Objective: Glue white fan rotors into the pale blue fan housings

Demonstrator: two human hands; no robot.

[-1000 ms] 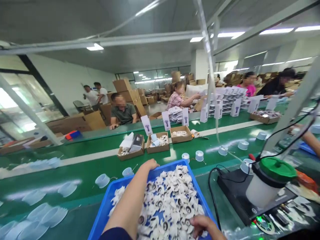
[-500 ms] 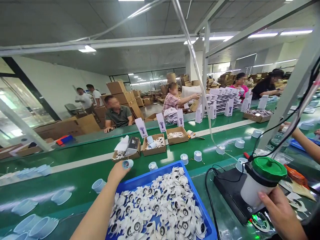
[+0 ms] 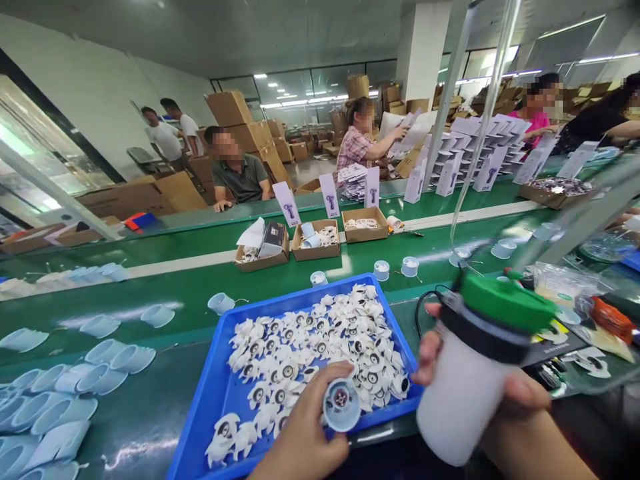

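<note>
My left hand [image 3: 313, 423] grips a small light-blue cup-shaped housing [image 3: 345, 417] by its sides, its open end facing me. Inside the cup a round reddish part shows. It is held above the near side of a blue tray [image 3: 200, 393], which carries many white fan impellers [image 3: 287, 370] with dark hubs. To the right, my right hand [image 3: 525, 420] is wrapped round a white canister [image 3: 460, 407] with a green lid [image 3: 505, 300] and a black band. The canister is lifted and tilted, and slightly blurred.
Many light-blue housings [image 3: 103, 377] stand at left on the green conveyor [image 3: 190, 327]. Behind the tray are small cardboard boxes of parts [image 3: 316, 252]. A clear hose [image 3: 483, 133] hangs at right, near a metal post. Co-workers [image 3: 367, 143] sit across the line.
My left hand has drawn the housing back from the conveyor to over the tray. My right hand has lifted the canister off the black base and brought it nearer. The view has shifted right and down.
</note>
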